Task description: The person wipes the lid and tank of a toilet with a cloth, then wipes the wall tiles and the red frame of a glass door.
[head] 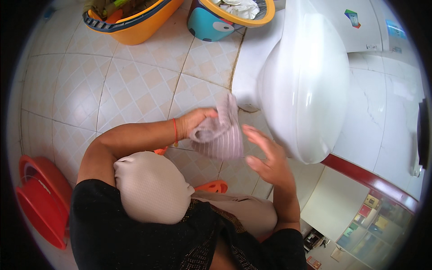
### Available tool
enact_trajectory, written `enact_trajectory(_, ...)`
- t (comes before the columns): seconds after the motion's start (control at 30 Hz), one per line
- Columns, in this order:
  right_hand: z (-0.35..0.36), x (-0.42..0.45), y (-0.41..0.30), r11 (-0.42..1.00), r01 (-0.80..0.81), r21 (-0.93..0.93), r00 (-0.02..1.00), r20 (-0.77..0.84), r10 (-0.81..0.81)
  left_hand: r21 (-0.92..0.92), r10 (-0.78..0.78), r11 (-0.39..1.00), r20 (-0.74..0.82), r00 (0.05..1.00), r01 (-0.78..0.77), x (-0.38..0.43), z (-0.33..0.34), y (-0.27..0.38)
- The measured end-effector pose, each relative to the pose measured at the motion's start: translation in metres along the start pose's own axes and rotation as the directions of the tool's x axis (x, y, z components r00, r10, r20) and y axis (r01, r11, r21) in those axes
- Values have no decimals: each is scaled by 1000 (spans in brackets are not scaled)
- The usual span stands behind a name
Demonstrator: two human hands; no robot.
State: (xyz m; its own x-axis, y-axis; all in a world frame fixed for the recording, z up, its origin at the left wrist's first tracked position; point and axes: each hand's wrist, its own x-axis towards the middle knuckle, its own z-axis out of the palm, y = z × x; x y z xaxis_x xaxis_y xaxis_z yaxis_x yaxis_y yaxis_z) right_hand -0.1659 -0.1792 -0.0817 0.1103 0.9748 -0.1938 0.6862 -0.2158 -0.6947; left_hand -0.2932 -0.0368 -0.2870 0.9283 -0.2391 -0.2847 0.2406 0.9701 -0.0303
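A striped pinkish-grey cloth (222,141) hangs folded and partly blurred above the tiled floor, in front of my knees. My left hand (197,121), with a red cord bracelet at the wrist, grips the cloth by its upper left side. To the right of the cloth is my right hand (266,153), held apart from it, with fingers spread and nothing in them. The curved white bowl of a toilet (303,91) stands just beyond my right hand.
An orange plastic tub (145,30) and a blue bin with a yellow rim (209,25), holding crumpled paper, stand at the far side. Red plastic basins (40,202) lean at the left. An orange slipper (214,186) shows beneath my legs. A glass-fronted cabinet (364,222) is at lower right.
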Motion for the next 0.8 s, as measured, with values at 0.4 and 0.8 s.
enact_trajectory(0.4, -81, -66, 79, 910, -415, 4, 410, -892, 190, 689, 851, 32, 362, 382, -724, 59, 132, 117)
enact_trajectory(0.8, -82, -57, 78, 894, -422, -152, 441, -896, 56, 52, -63, -890, 970, 236, -452, 52, 114, 25)
